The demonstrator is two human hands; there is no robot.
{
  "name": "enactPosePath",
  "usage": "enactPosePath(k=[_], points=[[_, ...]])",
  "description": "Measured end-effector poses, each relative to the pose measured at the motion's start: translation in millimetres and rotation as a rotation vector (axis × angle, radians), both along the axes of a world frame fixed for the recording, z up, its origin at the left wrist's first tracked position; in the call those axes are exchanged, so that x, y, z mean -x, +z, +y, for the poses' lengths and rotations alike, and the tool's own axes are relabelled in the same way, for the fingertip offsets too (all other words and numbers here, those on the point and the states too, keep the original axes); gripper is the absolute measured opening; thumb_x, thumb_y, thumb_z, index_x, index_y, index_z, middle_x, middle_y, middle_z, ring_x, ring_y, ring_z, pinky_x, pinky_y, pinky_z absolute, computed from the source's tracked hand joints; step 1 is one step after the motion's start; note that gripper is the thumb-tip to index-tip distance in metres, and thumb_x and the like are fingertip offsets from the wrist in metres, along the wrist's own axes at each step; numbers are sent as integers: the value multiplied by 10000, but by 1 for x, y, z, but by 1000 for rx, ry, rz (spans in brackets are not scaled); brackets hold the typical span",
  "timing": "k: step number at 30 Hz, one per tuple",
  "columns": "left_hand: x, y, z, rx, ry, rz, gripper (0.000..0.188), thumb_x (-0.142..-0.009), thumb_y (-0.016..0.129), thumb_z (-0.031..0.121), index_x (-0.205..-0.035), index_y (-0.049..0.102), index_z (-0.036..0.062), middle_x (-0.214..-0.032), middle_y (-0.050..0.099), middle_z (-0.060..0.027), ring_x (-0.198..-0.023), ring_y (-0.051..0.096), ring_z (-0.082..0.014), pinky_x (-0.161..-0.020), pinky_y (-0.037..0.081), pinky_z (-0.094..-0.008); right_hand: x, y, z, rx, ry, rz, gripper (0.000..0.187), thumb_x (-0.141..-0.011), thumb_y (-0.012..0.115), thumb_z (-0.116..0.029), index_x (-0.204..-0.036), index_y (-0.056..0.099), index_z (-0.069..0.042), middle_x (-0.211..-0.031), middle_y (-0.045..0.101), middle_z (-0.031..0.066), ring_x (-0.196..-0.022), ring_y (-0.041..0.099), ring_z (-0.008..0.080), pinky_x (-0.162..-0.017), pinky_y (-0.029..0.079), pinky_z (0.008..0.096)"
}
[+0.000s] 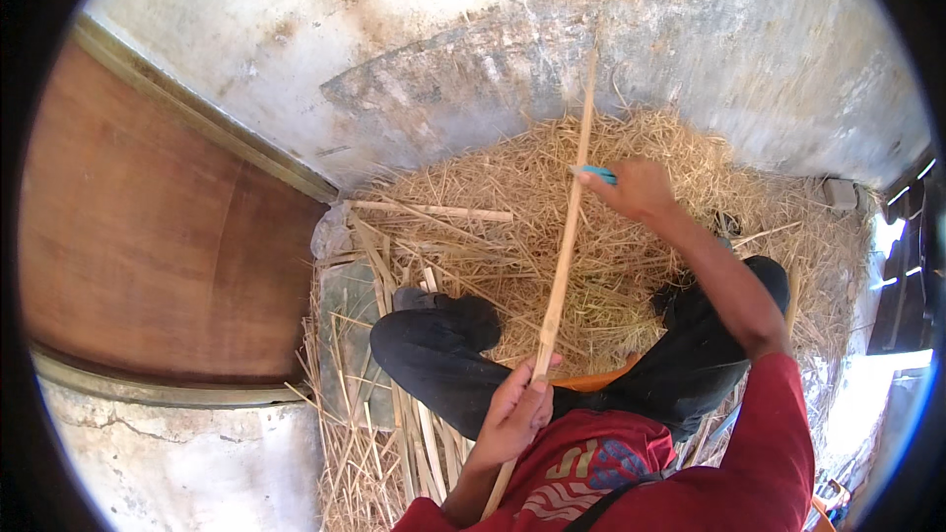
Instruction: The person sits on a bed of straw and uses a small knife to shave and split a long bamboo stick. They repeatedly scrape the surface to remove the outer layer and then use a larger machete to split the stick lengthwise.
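Observation:
A long pale strip (562, 286), looking like split bamboo, slants from beside my body up toward the far wall. My left hand (517, 409) is closed around its near part, close to my lap, with the thumb along the top. Farther out, my right hand (636, 187) grips a small blue-handled tool (597, 173), which looks like a knife. The tool's tip meets the right side of the strip; its blade is too small to make out clearly. The strip's far end (593, 59) reaches in front of the wall.
Straw-like shavings (522, 177) heap up around my crossed legs (443, 355). More pale strips (429, 443) lie at my left, some beside a grey slab (350, 335). A stained wall (493, 49) stands ahead, a brown wooden door (168, 227) at left, and a small grey block (841, 194) at right.

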State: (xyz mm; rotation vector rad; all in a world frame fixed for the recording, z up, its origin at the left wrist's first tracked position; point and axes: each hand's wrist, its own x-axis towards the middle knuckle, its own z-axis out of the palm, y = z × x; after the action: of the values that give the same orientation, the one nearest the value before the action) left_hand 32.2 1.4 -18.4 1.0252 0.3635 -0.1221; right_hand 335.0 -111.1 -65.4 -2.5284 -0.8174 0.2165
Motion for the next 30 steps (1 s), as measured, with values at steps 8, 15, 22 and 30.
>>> enactPosePath(k=[8, 15, 22, 30], points=[[-3, -5, 16, -179, -4, -82, 393, -1013, 412, 160, -1356, 379, -27, -688, 387, 44, -573, 346, -33, -518, 307, -190, 57, 11, 5, -118, 275, -52, 707, -803, 463, -746, -682, 694, -89, -480, 526, 120, -473, 570, 309, -480, 455, 422], [4, -8, 14, -186, 43, -14, 348, -1002, 417, 173, -1304, 445, 3, -587, 362, 44, -497, 336, -43, -466, 298, -203, 57, 5, 4, -40, 369, -244, 717, -795, 474, -750, -607, 647, -80, -469, 520, 122, -470, 575, 316, -485, 460, 426], [9, 2, 5, -220, -51, 15, 373, -1000, 421, 134, -1343, 395, -12, -677, 391, 48, -580, 351, -34, -525, 302, -183, 3, -2, -7, 15, 76, -111, 729, -782, 472, -774, -620, 653, -88, -479, 537, 124, -469, 584, 300, -470, 457, 419], [7, -1, 14, -391, -34, -48, 398, -998, 398, 120, -1374, 378, -8, -684, 371, 58, -595, 343, -31, -529, 286, -187, 79, 7, -3, -144, 458, -173, 729, -782, 480, -758, -591, 623, -69, -494, 539, 138, -479, 589, 313, -451, 446, 433]])
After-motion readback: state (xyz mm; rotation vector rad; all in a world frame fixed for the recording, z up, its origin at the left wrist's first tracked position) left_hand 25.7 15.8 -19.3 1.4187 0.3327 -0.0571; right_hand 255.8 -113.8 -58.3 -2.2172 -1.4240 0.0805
